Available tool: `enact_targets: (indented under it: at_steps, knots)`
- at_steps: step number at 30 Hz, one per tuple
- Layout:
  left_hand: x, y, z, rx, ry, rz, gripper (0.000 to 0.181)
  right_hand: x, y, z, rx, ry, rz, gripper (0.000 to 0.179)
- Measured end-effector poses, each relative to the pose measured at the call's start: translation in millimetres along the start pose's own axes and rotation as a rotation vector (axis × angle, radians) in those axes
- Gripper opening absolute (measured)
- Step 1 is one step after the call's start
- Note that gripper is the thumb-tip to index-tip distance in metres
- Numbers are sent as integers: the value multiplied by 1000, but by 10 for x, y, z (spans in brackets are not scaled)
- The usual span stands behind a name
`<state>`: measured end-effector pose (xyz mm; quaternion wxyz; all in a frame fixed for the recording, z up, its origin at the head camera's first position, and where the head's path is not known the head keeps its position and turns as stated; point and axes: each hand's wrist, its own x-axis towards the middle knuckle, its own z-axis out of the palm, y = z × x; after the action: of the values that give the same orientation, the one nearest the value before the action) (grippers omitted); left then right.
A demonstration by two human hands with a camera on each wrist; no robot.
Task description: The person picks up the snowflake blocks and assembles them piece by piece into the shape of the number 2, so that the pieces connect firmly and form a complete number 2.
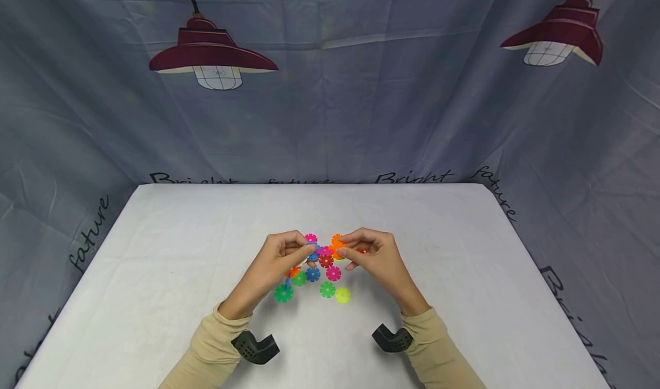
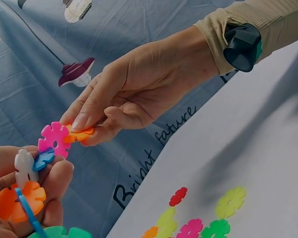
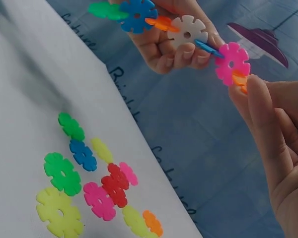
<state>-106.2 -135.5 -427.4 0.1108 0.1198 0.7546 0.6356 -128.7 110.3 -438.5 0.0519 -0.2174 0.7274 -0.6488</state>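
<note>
My left hand [image 1: 281, 252] holds a chain of notched plastic flower discs, its fingers around the white disc [image 3: 177, 37] and the blue disc [image 3: 208, 48] beside it. Further along the chain are an orange disc [image 3: 161, 23], another blue disc [image 3: 131, 24] and a green disc [image 3: 104, 11]. A pink disc [image 3: 222, 70] forms the end toward my right hand [image 1: 375, 252], which pinches an orange disc [image 2: 79, 134] between thumb and fingers. That orange disc meets the pink one's edge; its far part is hidden by the fingertips. Both hands are raised over the table.
Loose discs lie on the white table [image 1: 170, 240] below the hands: green [image 3: 62, 173], yellow [image 3: 52, 218], pink [image 3: 99, 201], red [image 3: 114, 186], blue [image 3: 83, 155] and others. Some overlap. A grey printed curtain [image 1: 319, 120] hangs behind the table's far edge.
</note>
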Motion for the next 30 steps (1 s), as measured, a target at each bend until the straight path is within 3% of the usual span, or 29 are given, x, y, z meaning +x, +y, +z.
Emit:
enact_targets:
  at_steps: [12,20,25,28,30]
  knots:
    - [22,-12,-7,75,-17,-55,24,7,13,-37,11,-44,75,21]
    - [33,-47,61,87,-147,-60,26,3,16,58,27,-133,149,21]
    - [34,-46,66,88,-151,-60,25,22,67,79,11,-106,147,22]
    - [28,-45,58,84,-132,-57,25,40,160,66,-42,-99,177,24]
    - [24,-47,53,66,-127,-59,25,47,239,59,-131,-122,212,22]
